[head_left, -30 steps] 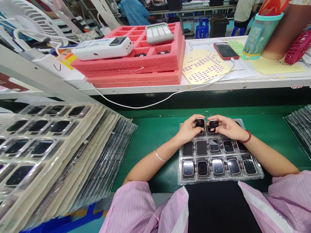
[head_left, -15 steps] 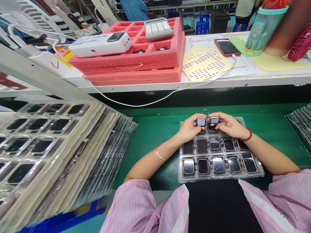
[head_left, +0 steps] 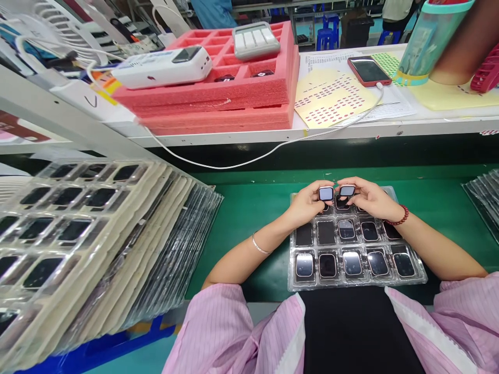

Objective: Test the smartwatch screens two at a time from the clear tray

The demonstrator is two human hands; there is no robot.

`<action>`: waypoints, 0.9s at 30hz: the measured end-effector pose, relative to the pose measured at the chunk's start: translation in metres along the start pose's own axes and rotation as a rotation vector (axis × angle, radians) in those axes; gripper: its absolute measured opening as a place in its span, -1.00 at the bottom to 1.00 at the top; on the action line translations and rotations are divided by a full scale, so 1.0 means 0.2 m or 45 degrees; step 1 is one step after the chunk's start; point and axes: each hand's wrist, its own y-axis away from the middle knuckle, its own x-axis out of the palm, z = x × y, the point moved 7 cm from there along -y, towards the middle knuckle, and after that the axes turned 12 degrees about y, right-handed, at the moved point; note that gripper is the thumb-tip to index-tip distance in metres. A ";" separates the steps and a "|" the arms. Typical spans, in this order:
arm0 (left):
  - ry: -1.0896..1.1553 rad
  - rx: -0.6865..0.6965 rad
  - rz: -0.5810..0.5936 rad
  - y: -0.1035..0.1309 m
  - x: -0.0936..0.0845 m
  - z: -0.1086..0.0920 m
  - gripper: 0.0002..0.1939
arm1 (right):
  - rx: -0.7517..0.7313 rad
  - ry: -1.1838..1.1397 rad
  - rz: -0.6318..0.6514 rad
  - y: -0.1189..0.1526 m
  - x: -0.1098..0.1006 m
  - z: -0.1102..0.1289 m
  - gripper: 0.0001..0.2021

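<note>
Between its thumb and fingers my left hand pinches a smartwatch case with a rounded square screen and no strap. A second smartwatch case is gripped the same way by my right hand. Both screens face me, and the two cases are close side by side but apart. Beneath my hands lies a clear plastic tray on the green work surface. Several dark-screened watch cases sit in its pockets, in rows. My hands and forearms cover part of the tray's back rows.
Stacked trays of watch cases lean at the left; more clear trays stand at the right edge. On the shelf are red foam trays, a phone with a hanging white cable, sticker sheets and a teal cup.
The whole view has shifted slightly. Both hands keep hold of their watch cases in nearly the same pose above the tray.
</note>
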 end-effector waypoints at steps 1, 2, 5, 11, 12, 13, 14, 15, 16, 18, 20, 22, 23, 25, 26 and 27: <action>-0.009 0.014 -0.007 0.00 0.00 0.00 -0.47 | 0.016 -0.016 -0.005 0.00 0.00 0.00 -0.54; -0.016 0.026 -0.013 0.01 0.01 0.00 -0.51 | 0.037 -0.031 -0.006 0.00 0.00 -0.01 -0.57; -0.049 0.044 -0.036 0.02 0.01 0.00 -0.62 | 0.094 -0.080 0.015 0.00 0.02 -0.02 -0.67; -0.120 0.064 -0.028 0.02 0.00 -0.03 -0.63 | 0.101 -0.150 0.025 -0.03 0.05 -0.03 -0.71; -0.142 0.056 -0.027 0.02 0.00 -0.04 -0.62 | 0.114 -0.165 0.022 -0.03 0.06 -0.04 -0.71; -0.174 0.055 -0.049 0.03 0.00 -0.04 -0.61 | 0.118 -0.188 0.015 -0.03 0.07 -0.04 -0.71; -0.212 0.038 -0.064 0.03 -0.01 -0.03 -0.59 | 0.130 -0.200 0.019 -0.04 0.08 -0.05 -0.71; -0.245 0.018 -0.072 0.03 -0.03 -0.02 -0.57 | 0.150 -0.208 0.031 -0.05 0.09 -0.06 -0.71; -0.268 0.003 -0.081 0.02 -0.05 -0.01 -0.53 | 0.162 -0.219 0.043 -0.06 0.10 -0.07 -0.71; -0.275 -0.007 -0.122 0.00 -0.10 0.00 -0.44 | 0.142 -0.245 0.061 -0.09 0.09 -0.09 -0.69; -0.273 -0.105 -0.114 -0.03 -0.13 0.03 -0.37 | 0.112 -0.257 0.074 -0.10 0.08 -0.11 -0.69; -0.270 -0.180 -0.123 -0.04 -0.14 0.03 -0.32 | 0.091 -0.263 0.080 -0.11 0.07 -0.11 -0.70; -0.272 -0.206 -0.130 -0.03 -0.13 0.02 -0.30 | 0.084 -0.260 0.080 -0.11 0.07 -0.10 -0.70; -0.283 -0.229 -0.152 -0.02 -0.11 -0.01 -0.29 | 0.072 -0.246 0.083 -0.10 0.07 -0.08 -0.70; -0.291 -0.233 -0.170 -0.01 -0.09 -0.03 -0.28 | 0.064 -0.240 0.086 -0.09 0.07 -0.07 -0.69; -0.299 -0.237 -0.191 0.00 -0.08 -0.04 -0.27 | 0.053 -0.236 0.092 -0.08 0.07 -0.05 -0.69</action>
